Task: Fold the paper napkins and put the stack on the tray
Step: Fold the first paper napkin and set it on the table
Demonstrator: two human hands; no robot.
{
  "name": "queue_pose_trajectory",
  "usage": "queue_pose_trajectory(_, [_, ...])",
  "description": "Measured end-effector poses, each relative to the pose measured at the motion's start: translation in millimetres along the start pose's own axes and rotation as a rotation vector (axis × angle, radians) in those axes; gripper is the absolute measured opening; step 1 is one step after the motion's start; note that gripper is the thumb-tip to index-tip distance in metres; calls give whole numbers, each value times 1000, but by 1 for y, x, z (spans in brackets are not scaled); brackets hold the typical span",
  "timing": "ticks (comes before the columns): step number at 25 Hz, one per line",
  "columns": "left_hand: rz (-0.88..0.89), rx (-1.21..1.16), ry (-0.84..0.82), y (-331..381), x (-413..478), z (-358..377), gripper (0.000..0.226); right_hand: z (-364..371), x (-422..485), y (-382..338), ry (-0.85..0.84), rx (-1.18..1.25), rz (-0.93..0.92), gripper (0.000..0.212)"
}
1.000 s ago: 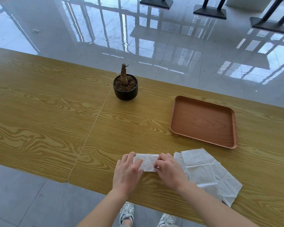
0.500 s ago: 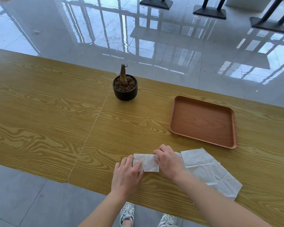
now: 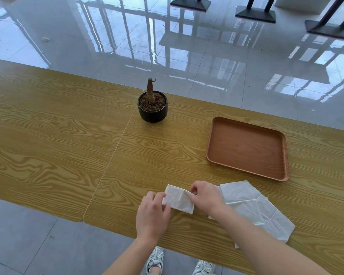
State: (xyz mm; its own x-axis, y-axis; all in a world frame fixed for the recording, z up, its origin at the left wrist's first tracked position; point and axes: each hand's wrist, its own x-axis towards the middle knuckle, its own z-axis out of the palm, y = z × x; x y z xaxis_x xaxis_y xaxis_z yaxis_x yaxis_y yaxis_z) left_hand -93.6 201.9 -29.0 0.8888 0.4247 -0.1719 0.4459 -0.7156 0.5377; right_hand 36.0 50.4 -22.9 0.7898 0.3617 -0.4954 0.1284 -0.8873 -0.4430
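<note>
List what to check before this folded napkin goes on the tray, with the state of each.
1. Hold on the folded napkin: the left hand holds its left edge, the right hand pinches its right edge: ok.
2. Fold pressed flat: the napkin looks partly lifted off the table: cannot tell.
3. Tray free to take it: nothing lies in it: ok.
4. Way to the tray: the plant pot stands well off to the left: ok.
5. All napkins folded: the unfolded napkins lie spread beside the right forearm: not ok.
</note>
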Motion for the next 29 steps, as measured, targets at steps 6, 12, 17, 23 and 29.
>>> queue_pose_trajectory(6, [-329, -179, -252, 26, 2, 6, 49, 3, -10, 1, 22, 788, 432, 8])
queue_pose_trajectory(12, [-824, -885, -211, 57, 25, 15, 29, 5, -15, -2, -34, 1049, 515, 7])
queue_pose_trajectory(17, [-781, -766, -73, 58, 48, 17, 12, 3, -7, -1, 35, 854, 464, 9])
queue_pose_trajectory(23, [-734, -669, -60, 61, 88, 16, 11, -14, 25, -11, 114, 699, 421, 6])
queue_pose_trajectory(29, [-598, -355, -111, 57, 115, 17, 14, -22, 47, -13, 146, 600, 404, 6])
